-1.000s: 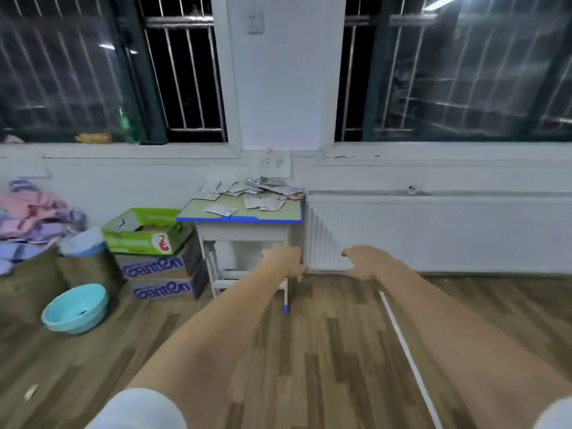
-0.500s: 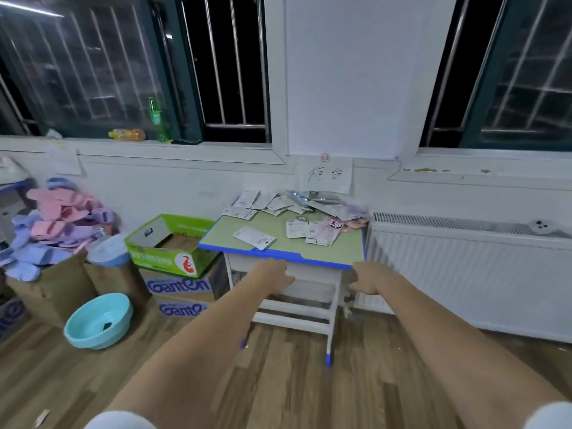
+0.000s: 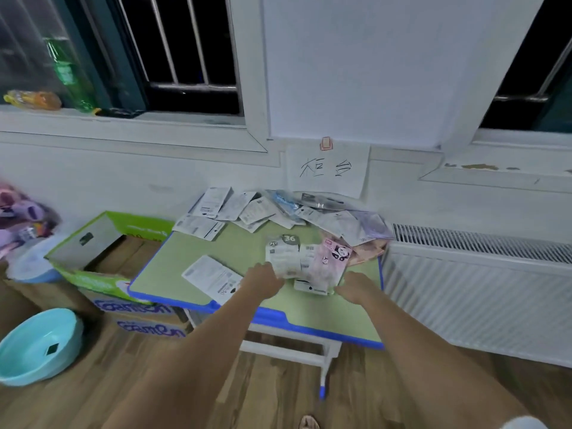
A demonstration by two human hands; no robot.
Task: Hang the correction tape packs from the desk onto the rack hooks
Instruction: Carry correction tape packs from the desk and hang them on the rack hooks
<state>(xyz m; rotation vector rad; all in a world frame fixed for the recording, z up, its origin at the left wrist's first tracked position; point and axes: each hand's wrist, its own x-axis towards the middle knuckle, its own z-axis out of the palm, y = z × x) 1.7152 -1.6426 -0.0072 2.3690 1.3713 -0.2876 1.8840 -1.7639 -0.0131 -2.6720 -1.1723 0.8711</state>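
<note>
Nearest: both forearms reach fwd over the near blue edge of the desk [image 3: 173,267]. Left hand [image 3: 266,277] sits at the near-left corner of a small fanned bunch of correction tape packs [image 3: 305,261] in mid-desk; fingers look curled onto the white pack's edge, but blur means I can't tell if it's actually gripped. Right hand [image 3: 356,287] is at the bunch's near-right corner, fingers bent down, touching or just beside the lowest card; hold also can't be told. Judgement: step in hand is gathering packs, rack hooks not in view. To do it well, square the cards btw both hands, pinch by the card edges, keep hang-hole ends aligned so they slide on a hook together. The bunch's long axes run roughly near-to-far, the "36" end pointing far, pink pack [image 3: 332,258] tilted far-right. One loose pack [image 3: 213,278] lies flat just left, long axis diagonal, near-right to far-left. Further back, a bigger heap of packs [image 3: 278,212] spreads along the far edge against the wall, pointing every which way.
</note>
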